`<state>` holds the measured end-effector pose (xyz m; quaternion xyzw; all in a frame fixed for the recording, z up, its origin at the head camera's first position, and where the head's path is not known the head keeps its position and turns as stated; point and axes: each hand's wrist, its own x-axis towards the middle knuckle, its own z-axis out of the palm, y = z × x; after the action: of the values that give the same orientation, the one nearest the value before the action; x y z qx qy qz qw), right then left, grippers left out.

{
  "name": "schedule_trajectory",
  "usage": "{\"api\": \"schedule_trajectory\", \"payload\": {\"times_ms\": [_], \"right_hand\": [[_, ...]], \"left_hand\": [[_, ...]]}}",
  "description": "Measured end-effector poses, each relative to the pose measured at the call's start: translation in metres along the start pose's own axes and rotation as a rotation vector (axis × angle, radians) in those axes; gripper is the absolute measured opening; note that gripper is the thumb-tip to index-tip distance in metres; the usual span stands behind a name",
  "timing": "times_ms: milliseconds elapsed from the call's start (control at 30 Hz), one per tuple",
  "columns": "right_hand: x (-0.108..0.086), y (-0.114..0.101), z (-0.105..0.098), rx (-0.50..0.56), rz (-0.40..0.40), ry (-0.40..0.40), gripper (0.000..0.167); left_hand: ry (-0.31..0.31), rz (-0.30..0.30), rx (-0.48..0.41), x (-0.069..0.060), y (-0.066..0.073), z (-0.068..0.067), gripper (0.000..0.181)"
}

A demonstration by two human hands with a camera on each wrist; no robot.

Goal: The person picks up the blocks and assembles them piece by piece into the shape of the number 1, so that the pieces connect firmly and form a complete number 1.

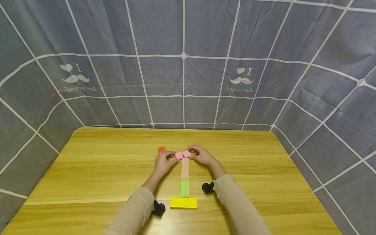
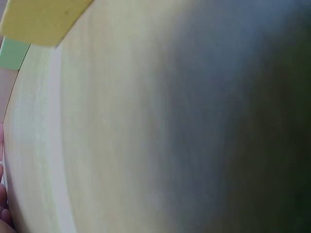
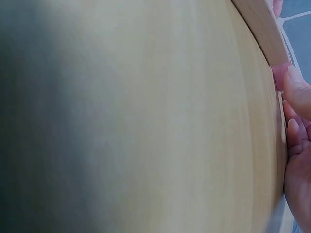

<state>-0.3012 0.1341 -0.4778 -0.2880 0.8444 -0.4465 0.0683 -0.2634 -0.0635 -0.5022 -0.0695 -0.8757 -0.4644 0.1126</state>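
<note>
Two pink square blocks lie side by side, slightly tilted, at the far end of a row of blocks. The left pink block (image 1: 179, 155) is pinched between thumb and fingers of my left hand (image 1: 163, 163). On the other side, my right hand (image 1: 202, 154) pinches the right pink block (image 1: 186, 153), its thumb on the near edge in the right wrist view. Below them a beige block (image 1: 184, 168) runs lengthwise, followed by a green block (image 1: 184, 188) and a yellow block (image 1: 183, 203) set crosswise.
An orange block (image 1: 161, 149) sits just beyond the left hand, partly hidden by it. The wooden table (image 1: 249, 153) ends at a grey gridded curtain (image 1: 164, 75). Black wrist devices (image 1: 208, 187) stick out by both cuffs.
</note>
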Motion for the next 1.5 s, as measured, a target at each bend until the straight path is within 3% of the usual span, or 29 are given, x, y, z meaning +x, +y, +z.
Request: {"api": "schedule_trajectory", "payload": {"times_ms": [167,333,767,1167,1367,1500], "right_hand": [[0.007,0.025,0.006,-0.021,0.018,0.016,0.028],[0.008,0.03,0.006,-0.002,0.053,0.013,0.028],[-0.003,-0.015,-0.005,0.018,0.047,-0.017,0.029],[-0.004,-0.017,-0.005,0.015,0.049,-0.003,0.028],[-0.005,-0.018,-0.005,-0.002,0.052,0.002,0.028],[-0.004,-0.018,-0.005,-0.003,0.054,0.002,0.028]], "left_hand": [[0.006,-0.002,0.0,0.0,0.0,0.001,0.026],[0.012,-0.003,0.012,0.0,-0.001,0.002,0.027],[0.026,0.007,0.022,-0.001,-0.001,0.003,0.028],[0.058,0.033,0.043,-0.002,-0.004,0.006,0.029],[0.109,0.126,-0.014,-0.003,-0.01,0.007,0.032],[0.11,0.131,-0.022,-0.004,-0.01,0.007,0.032]]}}
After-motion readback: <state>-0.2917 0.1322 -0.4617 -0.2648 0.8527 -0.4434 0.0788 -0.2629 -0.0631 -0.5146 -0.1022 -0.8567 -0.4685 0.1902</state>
